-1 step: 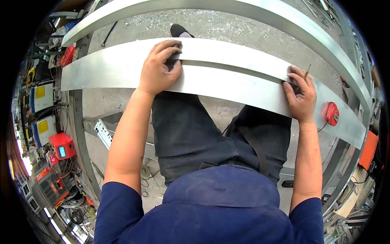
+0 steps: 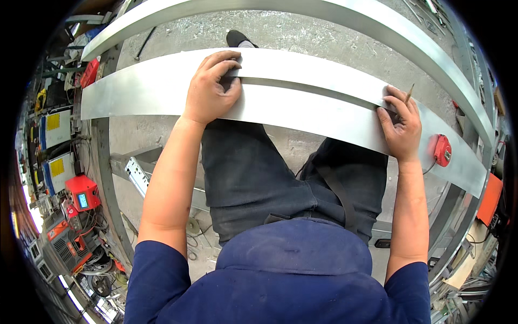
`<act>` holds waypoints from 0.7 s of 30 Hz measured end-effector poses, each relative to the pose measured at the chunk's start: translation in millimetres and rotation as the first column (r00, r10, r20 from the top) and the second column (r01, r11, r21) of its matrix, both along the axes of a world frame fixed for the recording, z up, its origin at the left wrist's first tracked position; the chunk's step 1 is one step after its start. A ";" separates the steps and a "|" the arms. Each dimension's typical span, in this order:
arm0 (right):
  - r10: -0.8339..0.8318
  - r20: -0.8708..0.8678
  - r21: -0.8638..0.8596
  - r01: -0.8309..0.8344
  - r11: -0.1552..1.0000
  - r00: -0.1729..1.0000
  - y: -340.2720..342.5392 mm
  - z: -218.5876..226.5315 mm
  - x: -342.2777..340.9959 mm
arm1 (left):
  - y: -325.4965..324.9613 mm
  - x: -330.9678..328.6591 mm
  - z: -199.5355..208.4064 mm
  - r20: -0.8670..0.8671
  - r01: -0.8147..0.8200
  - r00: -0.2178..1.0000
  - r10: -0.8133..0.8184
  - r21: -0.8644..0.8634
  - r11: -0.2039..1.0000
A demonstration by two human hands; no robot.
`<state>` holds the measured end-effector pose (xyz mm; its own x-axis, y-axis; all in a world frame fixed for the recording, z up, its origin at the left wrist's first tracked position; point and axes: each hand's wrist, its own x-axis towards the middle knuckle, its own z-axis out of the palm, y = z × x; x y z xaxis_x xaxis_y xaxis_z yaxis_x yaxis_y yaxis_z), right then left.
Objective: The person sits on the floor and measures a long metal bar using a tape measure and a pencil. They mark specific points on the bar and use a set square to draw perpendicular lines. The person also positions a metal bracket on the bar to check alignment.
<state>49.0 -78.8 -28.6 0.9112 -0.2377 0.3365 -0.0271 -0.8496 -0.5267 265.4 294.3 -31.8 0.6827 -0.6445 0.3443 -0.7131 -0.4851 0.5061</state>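
Observation:
A wide silvery metal plate lies crosswise over my thighs. Along it, a narrow grey metal strip runs between my two hands; I cannot tell whether it is separate or a step in the plate. My left hand is closed at the strip's left end, with bent fingers above and thumb below. At its right end, my right hand has thumb and fingers likewise on either side. A pencil sticks up from between its fingers. Right of that hand, a red tape measure rests on the plate.
Beyond the plate, a long metal beam curves across the view. Frame posts stand at the left, beside a red device with a lit screen and a grey and orange machine. Metal lengths lie at the far right.

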 end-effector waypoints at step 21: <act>0.018 0.011 -0.016 -0.017 1.000 1.000 -5.2 -0.1 -2.1 | -6.2 -2.0 1.1 0.005 -0.047 0.999 0.047 0.030 0.998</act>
